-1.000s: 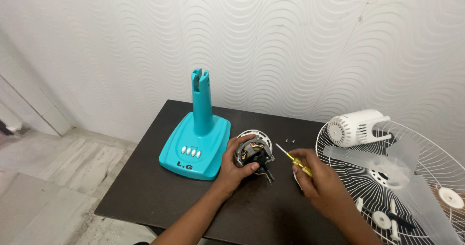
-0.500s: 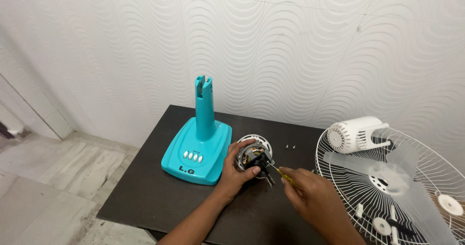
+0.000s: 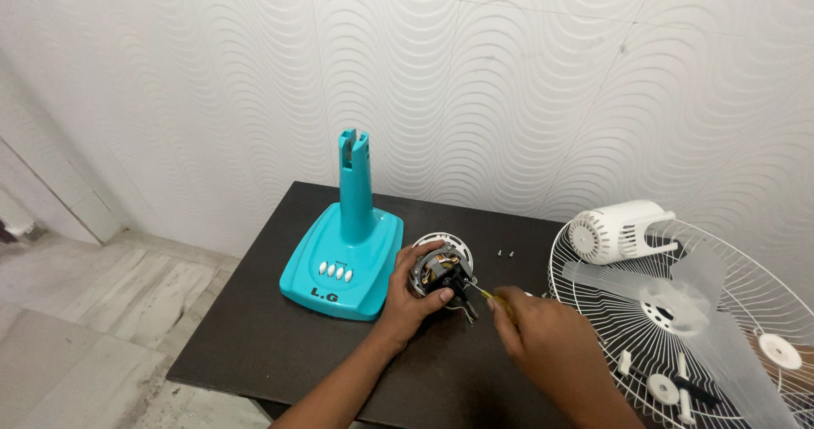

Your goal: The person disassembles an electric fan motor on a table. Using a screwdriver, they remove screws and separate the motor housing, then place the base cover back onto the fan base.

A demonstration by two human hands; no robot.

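Observation:
My left hand (image 3: 405,296) grips a round fan motor (image 3: 440,271) with grey casing, copper windings and a black part on its front, held on the dark table (image 3: 263,336). My right hand (image 3: 543,331) holds a small yellow-handled screwdriver (image 3: 496,299), its thin shaft pointing left with the tip against the black part of the motor. Two small screws (image 3: 507,252) lie on the table just behind the motor.
A turquoise fan base (image 3: 343,255) with an upright column stands left of the motor. At the right lie a white motor cover (image 3: 615,231), a white wire fan guard (image 3: 746,310), a clear fan blade (image 3: 695,298) and small white plastic parts (image 3: 661,387). A patterned white wall stands behind.
My right hand moved left and brought the screwdriver from beside the motor until its tip touches it. My left hand kept hold of the motor.

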